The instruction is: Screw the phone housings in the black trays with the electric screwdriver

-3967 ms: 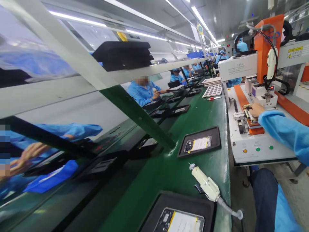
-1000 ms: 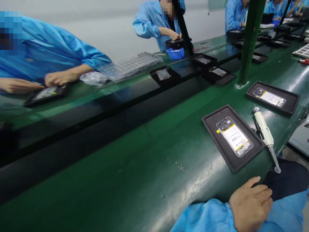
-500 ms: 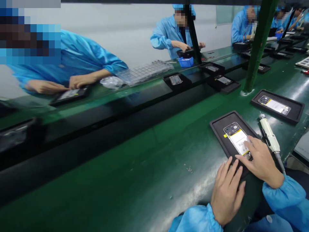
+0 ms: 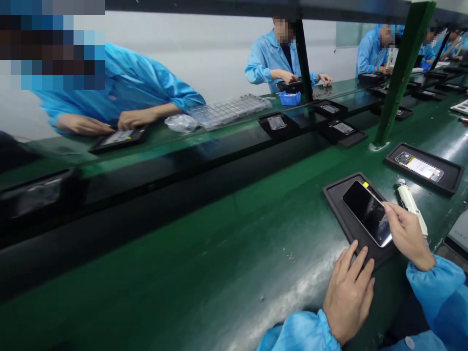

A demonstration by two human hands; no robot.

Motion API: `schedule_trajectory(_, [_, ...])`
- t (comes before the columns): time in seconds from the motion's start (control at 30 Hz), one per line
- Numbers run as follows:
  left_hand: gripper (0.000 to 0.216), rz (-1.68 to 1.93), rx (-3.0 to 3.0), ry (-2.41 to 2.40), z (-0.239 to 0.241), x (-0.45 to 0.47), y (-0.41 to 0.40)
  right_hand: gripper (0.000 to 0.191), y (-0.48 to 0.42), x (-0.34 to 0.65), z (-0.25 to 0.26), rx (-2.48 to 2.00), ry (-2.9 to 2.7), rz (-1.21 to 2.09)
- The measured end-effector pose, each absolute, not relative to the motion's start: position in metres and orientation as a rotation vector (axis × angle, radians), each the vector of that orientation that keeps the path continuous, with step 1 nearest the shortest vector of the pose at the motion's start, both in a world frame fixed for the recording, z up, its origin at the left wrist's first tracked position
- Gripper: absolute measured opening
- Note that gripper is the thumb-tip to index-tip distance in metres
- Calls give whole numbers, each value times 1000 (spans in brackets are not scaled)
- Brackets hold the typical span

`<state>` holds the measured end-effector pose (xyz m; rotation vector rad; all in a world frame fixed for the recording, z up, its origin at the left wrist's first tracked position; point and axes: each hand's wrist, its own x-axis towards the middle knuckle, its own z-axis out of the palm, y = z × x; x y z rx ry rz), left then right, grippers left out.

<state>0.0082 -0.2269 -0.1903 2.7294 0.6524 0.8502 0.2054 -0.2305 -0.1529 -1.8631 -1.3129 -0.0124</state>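
Note:
My right hand (image 4: pixel 407 234) grips a phone (image 4: pixel 367 212) by its right edge and tilts it up out of a black tray (image 4: pixel 340 207), dark glass side facing me. My left hand (image 4: pixel 349 290) lies flat with fingers spread, its fingertips pressing the tray's near edge. The tray rests on the green conveyor belt (image 4: pixel 219 263). A cream electric screwdriver (image 4: pixel 411 204) lies just right of the tray, beside my right hand.
A second black tray (image 4: pixel 453 178) holding an open phone lies further right. A green post (image 4: pixel 400 73) stands behind it. Across the belt, several workers in blue coats handle more trays, a clear parts tray (image 4: pixel 228 109) and a small blue bin (image 4: pixel 289 98).
Both hands came onto the tray. The phone, lying with its inner parts up, has been lifted and turned so its dark screen shows.

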Motion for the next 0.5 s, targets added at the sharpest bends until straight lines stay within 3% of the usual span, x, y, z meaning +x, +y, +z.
schedule_trajectory(0.17, [41, 934, 2682, 870, -196, 2, -226, 45, -249, 211, -172, -1815, -1384, -230])
schedule_trajectory(0.37, [71, 503, 2356, 1168, -196, 15, -225, 45, -265, 217, -200, -1984, -1602, -515])
schedule_trajectory(0.5, [68, 519, 1822, 1248, -176, 31, -238, 47, -276, 219, -201, -1838, -1569, -483])
